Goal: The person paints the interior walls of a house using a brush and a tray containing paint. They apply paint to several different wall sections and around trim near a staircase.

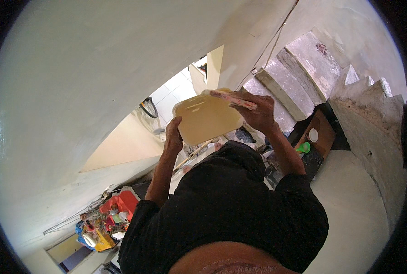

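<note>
My left hand [173, 137] grips the left side of a rounded, pale yellow container [203, 125], which has a smooth cream surface inside, possibly paint. My right hand [258, 112] is closed round a long, flat, white-and-reddish handle [226, 98], apparently a brush. Its far end rests at the container's top rim, and my right fingers are over the container's right part. The container is held up in front of my dark shirt.
Concrete stairs [285, 86] rise at upper right. A white wall [66, 82] fills the left; an opening shows tiled floor and a wheel [148, 108]. Cluttered red and yellow items [121, 203] lie lower left. A brown board [324, 130] with a green object [304, 147] sits at right.
</note>
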A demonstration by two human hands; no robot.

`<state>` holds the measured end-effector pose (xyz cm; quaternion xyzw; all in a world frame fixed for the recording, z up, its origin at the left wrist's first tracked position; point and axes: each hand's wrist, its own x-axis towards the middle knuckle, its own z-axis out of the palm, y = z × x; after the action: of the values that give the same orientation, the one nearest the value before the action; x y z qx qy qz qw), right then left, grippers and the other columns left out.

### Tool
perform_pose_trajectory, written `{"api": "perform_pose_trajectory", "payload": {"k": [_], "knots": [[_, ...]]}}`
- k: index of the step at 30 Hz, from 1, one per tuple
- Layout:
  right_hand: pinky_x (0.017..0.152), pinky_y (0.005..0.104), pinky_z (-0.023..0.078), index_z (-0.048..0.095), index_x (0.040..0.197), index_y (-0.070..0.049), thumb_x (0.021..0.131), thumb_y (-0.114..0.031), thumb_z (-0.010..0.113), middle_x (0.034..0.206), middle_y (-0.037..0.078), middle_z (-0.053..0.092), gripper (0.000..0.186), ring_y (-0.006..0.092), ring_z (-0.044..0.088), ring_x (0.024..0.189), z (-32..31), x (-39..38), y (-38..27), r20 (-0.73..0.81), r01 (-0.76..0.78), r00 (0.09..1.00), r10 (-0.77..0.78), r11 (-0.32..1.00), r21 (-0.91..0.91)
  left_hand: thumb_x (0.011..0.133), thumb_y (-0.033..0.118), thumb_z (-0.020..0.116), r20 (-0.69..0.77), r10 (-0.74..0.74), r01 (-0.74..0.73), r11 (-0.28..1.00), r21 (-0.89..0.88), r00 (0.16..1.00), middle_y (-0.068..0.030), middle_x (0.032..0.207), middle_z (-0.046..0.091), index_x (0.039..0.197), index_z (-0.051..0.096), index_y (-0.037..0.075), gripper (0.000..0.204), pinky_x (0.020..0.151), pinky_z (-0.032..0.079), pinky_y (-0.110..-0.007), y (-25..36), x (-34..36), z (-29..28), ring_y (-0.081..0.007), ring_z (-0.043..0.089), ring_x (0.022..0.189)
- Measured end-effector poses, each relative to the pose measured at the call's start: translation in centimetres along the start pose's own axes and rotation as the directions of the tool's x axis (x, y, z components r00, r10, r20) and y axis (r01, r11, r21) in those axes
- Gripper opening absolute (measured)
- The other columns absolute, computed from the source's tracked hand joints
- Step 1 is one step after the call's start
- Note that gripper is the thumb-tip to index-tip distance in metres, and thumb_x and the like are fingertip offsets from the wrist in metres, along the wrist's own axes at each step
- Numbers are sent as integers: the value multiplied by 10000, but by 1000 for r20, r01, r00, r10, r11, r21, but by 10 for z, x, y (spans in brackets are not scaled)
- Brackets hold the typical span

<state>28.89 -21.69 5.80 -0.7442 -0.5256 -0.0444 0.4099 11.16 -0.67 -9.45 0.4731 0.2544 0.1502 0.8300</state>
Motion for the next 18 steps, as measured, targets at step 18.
{"api": "perform_pose_trajectory", "payload": {"k": [18], "knots": [[619,301,519,721,955,-62,675,-67,803,829,99,720,291,215,691,650,-32,4,-23,457,-62,888,-45,974,216,881,404,506,20,-26,27,998,-48,999,-149,1149,613,1244,515,-6,548,906,487,-373,7,1,4,-247,610,1035]]}}
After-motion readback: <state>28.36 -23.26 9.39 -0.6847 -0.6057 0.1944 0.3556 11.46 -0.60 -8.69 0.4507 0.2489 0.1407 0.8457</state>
